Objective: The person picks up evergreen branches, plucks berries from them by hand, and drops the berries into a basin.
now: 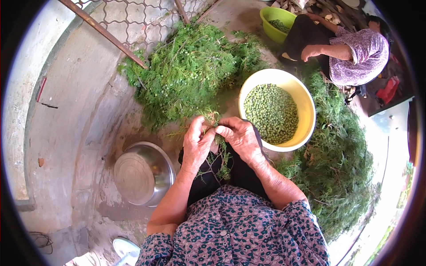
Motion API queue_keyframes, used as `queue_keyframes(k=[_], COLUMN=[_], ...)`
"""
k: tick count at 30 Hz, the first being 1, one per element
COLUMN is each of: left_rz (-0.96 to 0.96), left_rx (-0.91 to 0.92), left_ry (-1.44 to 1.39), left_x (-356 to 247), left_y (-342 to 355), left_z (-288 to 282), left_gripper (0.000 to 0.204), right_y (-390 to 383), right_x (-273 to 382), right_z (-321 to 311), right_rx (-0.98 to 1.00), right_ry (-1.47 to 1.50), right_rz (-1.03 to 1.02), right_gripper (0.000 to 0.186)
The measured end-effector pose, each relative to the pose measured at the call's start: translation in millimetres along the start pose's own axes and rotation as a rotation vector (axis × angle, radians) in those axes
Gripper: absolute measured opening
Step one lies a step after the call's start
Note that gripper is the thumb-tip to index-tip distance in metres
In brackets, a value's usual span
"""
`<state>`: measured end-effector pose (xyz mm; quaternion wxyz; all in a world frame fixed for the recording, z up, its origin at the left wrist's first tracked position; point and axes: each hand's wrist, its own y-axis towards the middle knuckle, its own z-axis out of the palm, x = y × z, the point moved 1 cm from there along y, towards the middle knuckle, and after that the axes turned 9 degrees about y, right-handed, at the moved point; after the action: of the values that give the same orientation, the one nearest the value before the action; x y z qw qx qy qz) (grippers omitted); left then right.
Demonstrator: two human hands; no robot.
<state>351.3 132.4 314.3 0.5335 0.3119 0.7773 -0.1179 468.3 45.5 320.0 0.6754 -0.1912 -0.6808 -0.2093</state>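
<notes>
Over my lap, my left hand [197, 142] is closed on a green conifer sprig [222, 162], whose twigs hang down between my knees. My right hand [242, 138] meets it, thumb and forefinger pinched at the same sprig. Whether a berry lies between those fingertips is too small to tell. Just right of my hands stands a yellow tub [307, 119] holding many round green berries [271, 113]. Ahead lies a big heap of leafy conifer branches [186, 71], with pale berries among the leaves.
A metal basin [137, 175] leans bottom-out at the left. More cut branches [337, 177] pile up at the right. Another person [359, 57] sits at the far right beside a lime-green bowl [277, 24] of berries. A rusty bar [104, 33] and wire mesh [128, 20] stand far left.
</notes>
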Motion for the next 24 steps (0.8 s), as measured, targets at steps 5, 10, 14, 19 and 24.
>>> queue_keyframes(k=[5,10,14,19,24], left_rz=[0.101,0.016,-0.139,-0.133,-0.126], left_rx=[-0.026,0.119,0.199,0.124,-0.037], left_ry=[0.135,-0.082,-0.246,-0.307,-0.376], left_x=[4,-8,-22,-20,-17], left_y=[-1,1,-3,-1,12], left_z=[3,3,3,-4,-23], left_gripper=[0.035,0.033,0.030,0.027,0.025], right_y=[3,0,-5,-6,8], right_x=[-3,2,1,5,-35], right_z=[1,-5,-10,-47,-137], right_rx=[0.036,0.030,-0.001,-0.108,-0.401], right_ry=[0.186,0.391,0.456,0.399,-0.222], right_rz=[0.150,0.328,0.312,0.300,0.009], right_gripper=[0.021,0.020,0.020,0.020,0.032])
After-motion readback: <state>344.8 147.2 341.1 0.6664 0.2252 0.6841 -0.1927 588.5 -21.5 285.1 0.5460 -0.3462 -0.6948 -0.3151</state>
